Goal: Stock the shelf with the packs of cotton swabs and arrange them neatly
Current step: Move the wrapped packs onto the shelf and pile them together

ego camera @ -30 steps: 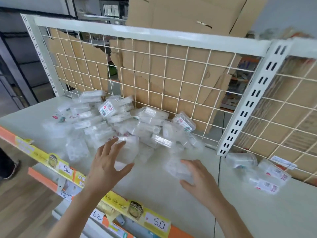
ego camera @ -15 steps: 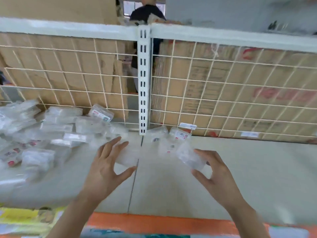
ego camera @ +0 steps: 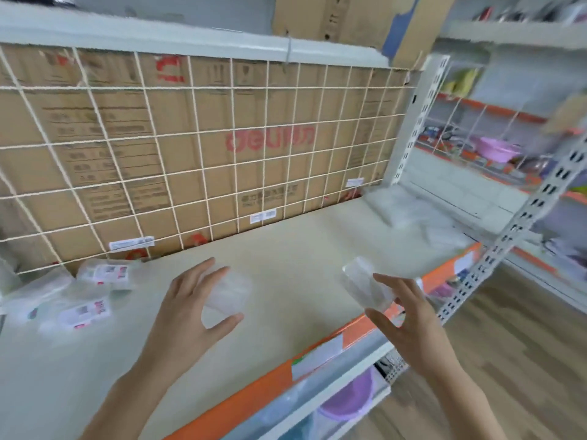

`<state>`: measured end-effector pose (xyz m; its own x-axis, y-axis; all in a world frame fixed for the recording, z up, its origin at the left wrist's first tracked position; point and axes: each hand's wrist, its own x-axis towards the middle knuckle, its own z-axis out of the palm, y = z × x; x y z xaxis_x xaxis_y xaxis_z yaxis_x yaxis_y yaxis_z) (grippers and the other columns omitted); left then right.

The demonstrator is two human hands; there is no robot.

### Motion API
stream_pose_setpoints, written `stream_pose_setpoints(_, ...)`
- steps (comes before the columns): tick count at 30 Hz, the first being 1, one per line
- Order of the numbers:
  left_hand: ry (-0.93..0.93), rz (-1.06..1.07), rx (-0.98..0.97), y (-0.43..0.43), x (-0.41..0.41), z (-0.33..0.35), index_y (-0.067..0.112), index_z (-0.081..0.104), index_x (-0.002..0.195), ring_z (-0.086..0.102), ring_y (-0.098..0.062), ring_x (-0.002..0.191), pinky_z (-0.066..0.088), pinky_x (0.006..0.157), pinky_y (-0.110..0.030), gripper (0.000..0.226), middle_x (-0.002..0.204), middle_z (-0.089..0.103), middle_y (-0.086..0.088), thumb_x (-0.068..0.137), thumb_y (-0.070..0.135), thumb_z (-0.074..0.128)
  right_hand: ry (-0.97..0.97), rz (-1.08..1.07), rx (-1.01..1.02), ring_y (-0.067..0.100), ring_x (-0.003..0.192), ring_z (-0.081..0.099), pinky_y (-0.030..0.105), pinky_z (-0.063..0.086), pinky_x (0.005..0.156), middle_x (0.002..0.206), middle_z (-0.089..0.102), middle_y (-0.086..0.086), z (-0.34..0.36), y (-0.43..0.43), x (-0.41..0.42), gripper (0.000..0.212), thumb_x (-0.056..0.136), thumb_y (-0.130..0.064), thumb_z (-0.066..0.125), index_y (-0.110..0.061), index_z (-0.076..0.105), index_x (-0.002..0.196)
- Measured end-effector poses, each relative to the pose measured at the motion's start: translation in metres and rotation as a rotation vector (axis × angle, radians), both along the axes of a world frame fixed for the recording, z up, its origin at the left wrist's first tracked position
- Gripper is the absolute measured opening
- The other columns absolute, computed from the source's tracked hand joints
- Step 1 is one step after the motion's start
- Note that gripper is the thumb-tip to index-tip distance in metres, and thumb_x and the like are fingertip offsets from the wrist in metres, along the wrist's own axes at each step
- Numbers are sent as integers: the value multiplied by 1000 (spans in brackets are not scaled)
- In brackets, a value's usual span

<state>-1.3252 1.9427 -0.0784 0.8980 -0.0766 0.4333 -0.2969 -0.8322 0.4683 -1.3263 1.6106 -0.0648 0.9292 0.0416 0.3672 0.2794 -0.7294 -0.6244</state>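
Plastic, see-through pack (ego camera: 228, 293) of cotton swabs sits in the left hand (ego camera: 187, 315). The grip is closed round it, fingers over the top and thumb underneath, out over the middle of the shelf (ego camera: 301, 258) near its front edge. Can't really tell if it touches the board or hangs just above it. The right hand (ego camera: 409, 319) has a second pack (ego camera: 362, 284), grip pinching it between thumb and fingers, tilted, right above the orange front strip (ego camera: 254, 389) toward the right end. Both are too blurry to make out the swabs inside.

At the left edge of the shelf there's a loose heap of packs (ego camera: 92, 293) with white and red labels, lying flat and overlapping, close to the wire grid (ego camera: 203, 154) at the back. The far right back corner has another pile (ego camera: 413, 211), pale and smeared, so no count from me. Behind the grid a big cardboard box (ego camera: 270, 138) with red print runs along the back.

Between the two heaps a wide stretch of pale board shows, from back edge to front edge, and both hands are over it. A slotted white upright (ego camera: 508, 242) stands at the right end. One shelf below, a purple basin (ego camera: 346, 398) pokes out under the front edge. Wooden floor (ego camera: 524, 344) off to the right.
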Motion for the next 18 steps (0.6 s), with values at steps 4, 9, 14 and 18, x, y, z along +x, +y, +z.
stream_pose_setpoints(4,0,-107,7,-26,27,1,26,52,131,32,-10,124,31,98,-31,76,139,43,7,68,69,46,-4,-148,19,5,92,54,14,38,71,114,52,-12,-1,-28,-14,52,78,-20,75,-39,50,120)
stream_pose_setpoints(9,26,-226,-8,-47,59,-3,24,55,129,34,-10,122,32,97,-31,76,138,46,4,68,68,48,19,-287,26,12,90,57,18,42,71,113,53,-13,-7,-45,-27,49,78,-18,75,-29,56,122)
stream_pose_setpoints(14,29,-295,-30,-64,82,-7,25,55,128,36,-11,120,34,96,-30,77,136,45,8,66,69,48,25,-380,-4,5,93,52,5,39,71,110,53,-12,-10,-52,-24,49,77,-18,76,-26,57,122)
stream_pose_setpoints(18,46,-341,-32,-81,98,-15,24,56,127,34,-8,120,33,96,-28,77,136,47,3,65,69,47,27,-374,-29,-3,92,48,15,38,71,117,53,-10,-15,-58,-11,48,78,-19,75,-25,57,123)
